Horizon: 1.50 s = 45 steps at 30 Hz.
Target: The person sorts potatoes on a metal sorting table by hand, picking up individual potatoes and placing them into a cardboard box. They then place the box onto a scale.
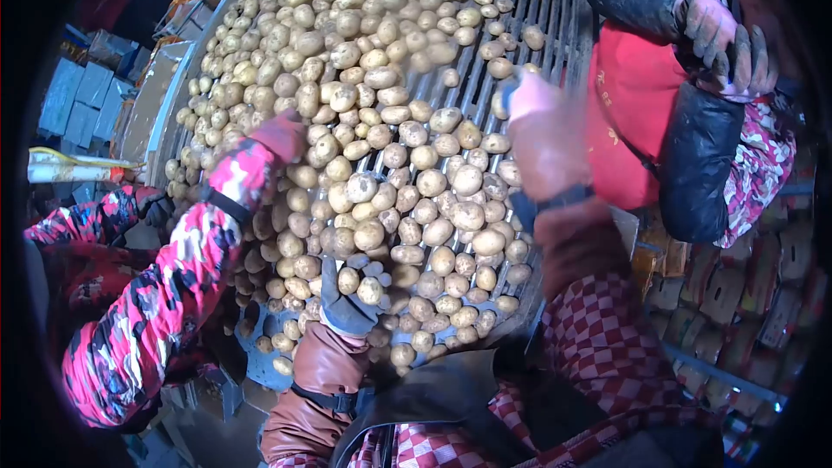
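Observation:
Potatoes (433,234) lie in a thick layer over a slatted metal grate (485,78). My left hand (348,305), in a grey glove, is cupped palm up at the near edge of the heap. Its curled fingers hold a pair of potatoes (358,285). Blurred by motion, my right hand (536,97) reaches over the right side of the grate. A potato (500,105) shows beside its fingers, which are too smeared to tell what they hold.
At left, another person's gloved hand (279,137) reaches into the potatoes. On the right, a person in a red apron (628,113) holds gloved hands (724,48) together near the grate's edge. Stacked boxes (74,100) stand far left; packed sacks (728,295) lie lower right.

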Available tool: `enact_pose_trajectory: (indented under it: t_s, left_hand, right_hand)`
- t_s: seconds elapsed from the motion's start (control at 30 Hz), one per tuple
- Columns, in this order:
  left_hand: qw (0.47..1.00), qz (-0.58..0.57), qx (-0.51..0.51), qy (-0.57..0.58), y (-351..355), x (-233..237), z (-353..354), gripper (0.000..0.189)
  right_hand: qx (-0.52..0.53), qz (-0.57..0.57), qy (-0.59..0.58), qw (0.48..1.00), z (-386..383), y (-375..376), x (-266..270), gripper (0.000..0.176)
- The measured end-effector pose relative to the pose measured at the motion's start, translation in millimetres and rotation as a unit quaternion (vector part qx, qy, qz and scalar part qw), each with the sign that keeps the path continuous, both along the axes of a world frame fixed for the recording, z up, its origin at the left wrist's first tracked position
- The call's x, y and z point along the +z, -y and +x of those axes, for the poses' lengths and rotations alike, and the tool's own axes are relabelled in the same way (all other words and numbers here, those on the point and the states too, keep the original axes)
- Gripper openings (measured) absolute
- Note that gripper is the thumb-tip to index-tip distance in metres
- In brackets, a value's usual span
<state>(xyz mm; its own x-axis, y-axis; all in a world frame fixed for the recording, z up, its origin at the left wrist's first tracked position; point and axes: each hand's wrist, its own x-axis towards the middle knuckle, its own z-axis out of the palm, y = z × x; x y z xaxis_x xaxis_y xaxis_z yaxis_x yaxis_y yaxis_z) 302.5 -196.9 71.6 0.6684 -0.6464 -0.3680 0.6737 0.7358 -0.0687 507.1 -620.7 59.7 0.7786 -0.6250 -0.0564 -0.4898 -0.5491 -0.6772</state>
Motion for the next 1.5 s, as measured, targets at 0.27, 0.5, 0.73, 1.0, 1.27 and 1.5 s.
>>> enact_pose_trajectory:
  t_s: [0.27, 0.5, 0.73, 1.0, 1.27, 1.5]
  left_hand:
    - [0.999, -0.005, -0.024, 0.032, 3.9, -9.7, -12.0, 0.052]
    - [0.997, -0.024, -0.022, 0.066, 23.2, 25.2, 12.9, 0.058]
    - [0.991, -0.054, 0.008, 0.121, 2.1, 8.1, 5.7, 0.060]
    - [0.996, 0.019, -0.013, 0.082, 0.7, -0.6, -2.8, 0.063]
    - [0.992, 0.087, -0.085, 0.028, 20.2, 8.8, -3.0, 0.061]
    - [0.989, 0.101, -0.102, 0.037, 6.0, 0.3, -12.0, 0.060]
  right_hand:
    - [0.066, -0.272, -0.207, 0.938, 41.4, 2.6, 15.6, 0.040]
    - [0.391, 0.442, 0.079, 0.803, -95.2, -161.0, 86.0, 0.033]
    - [0.336, -0.117, -0.161, 0.921, -7.0, -145.9, 58.7, 0.046]
    - [0.355, -0.117, -0.055, 0.926, 11.1, -141.9, 37.1, 0.048]
    - [0.597, -0.064, 0.084, 0.795, -161.9, -233.7, 68.0, 0.047]
    - [0.527, 0.044, 0.079, 0.845, -185.3, -244.5, 67.8, 0.047]
